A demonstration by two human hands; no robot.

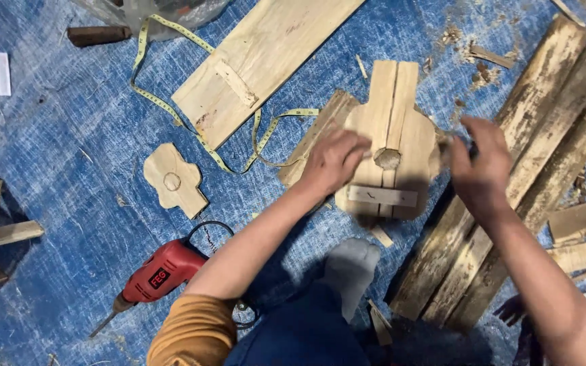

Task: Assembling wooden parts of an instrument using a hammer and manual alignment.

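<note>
Gripping pale guitar-shaped wood cutout (391, 146), left hand (334, 159)

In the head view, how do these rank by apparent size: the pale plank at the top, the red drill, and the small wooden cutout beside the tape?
Largest to smallest:
1. Pale plank
2. Red drill
3. Small wooden cutout
The drill lies nearer the camera, so its margin over the cutout is unsure.
</note>
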